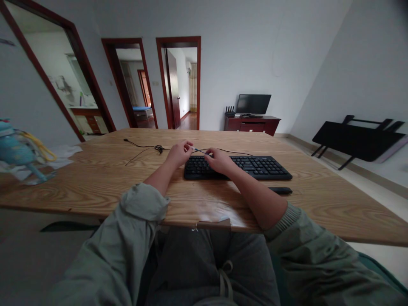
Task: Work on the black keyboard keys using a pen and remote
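Broadly, a wood-grain counter (105,182) spans the scene, with a black keyboard (267,168) lying lengthwise from left to right near its middle. A dark slim bar (280,191) rests on the near side of the keyboard's right part. The right hand (221,161) reaches over the keyboard's left part; the left hand (179,154) is just beside its far left corner. Between their fingertips is a thin blue-and-white item (199,150), its long axis slanting from far left to near right. The left grip is pinched almost closed on its left end. The right grip's fingers are drawn together at the other end; whether they hold it, I cannot tell.
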`<state>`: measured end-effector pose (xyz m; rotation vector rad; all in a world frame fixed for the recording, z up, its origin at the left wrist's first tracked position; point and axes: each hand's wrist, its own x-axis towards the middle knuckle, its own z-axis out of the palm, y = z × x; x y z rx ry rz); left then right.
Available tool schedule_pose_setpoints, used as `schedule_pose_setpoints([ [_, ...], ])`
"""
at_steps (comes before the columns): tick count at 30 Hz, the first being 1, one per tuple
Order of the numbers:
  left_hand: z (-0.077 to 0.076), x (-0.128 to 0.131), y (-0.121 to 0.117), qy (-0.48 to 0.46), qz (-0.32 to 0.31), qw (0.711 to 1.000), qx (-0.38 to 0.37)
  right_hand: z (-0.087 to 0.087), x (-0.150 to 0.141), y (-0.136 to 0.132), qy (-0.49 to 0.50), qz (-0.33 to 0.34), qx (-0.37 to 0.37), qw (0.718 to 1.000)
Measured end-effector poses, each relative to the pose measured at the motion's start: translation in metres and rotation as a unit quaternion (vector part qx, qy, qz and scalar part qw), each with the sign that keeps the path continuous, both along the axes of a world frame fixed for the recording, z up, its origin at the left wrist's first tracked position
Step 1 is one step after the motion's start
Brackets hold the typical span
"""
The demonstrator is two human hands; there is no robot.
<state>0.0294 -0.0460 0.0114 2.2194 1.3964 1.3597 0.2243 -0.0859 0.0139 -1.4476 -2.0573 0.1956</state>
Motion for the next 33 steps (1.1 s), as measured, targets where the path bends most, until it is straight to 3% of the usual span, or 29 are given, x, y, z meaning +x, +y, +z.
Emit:
schedule_pose_setpoints([
  [4, 0.000, 0.005, -0.006, 0.124, -0.015, 0.992, 0.030, 0.001, 0.003, 0.000, 0.000, -0.021, 0.011, 1.000],
  [7, 0.000, 0.007, -0.008, 0.169, -0.016, 0.985, 0.035, 0.000, 0.004, 0.000, 0.005, -0.006, 0.026, 1.000],
  [10, 0.000, 0.006, -0.008, 0.187, -0.018, 0.982, 0.028, -0.002, 0.005, 0.005, 0.070, 0.030, 0.045, 0.996],
  [14, 0.000, -0.001, -0.001, 0.169, -0.011, 0.985, 0.024, -0.003, 0.003, 0.013, 0.227, 0.116, -0.053, 0.965],
  [19, -0.004, -0.026, 0.019, 0.107, 0.097, 0.989, -0.018, 0.003, -0.016, 0.021, 0.340, 0.145, -0.161, 0.915],
  [24, -0.017, -0.042, 0.033, 0.113, 0.130, 0.980, -0.096, 0.001, -0.038, 0.036, 0.305, 0.123, -0.164, 0.930],
  [27, -0.018, -0.039, 0.030, 0.125, 0.105, 0.981, -0.102, -0.004, -0.041, 0.044, 0.262, 0.110, -0.142, 0.948],
  [33, -0.010, -0.027, 0.013, 0.157, -0.027, 0.978, -0.131, -0.001, -0.039, 0.048, 0.231, 0.065, -0.123, 0.963],
])
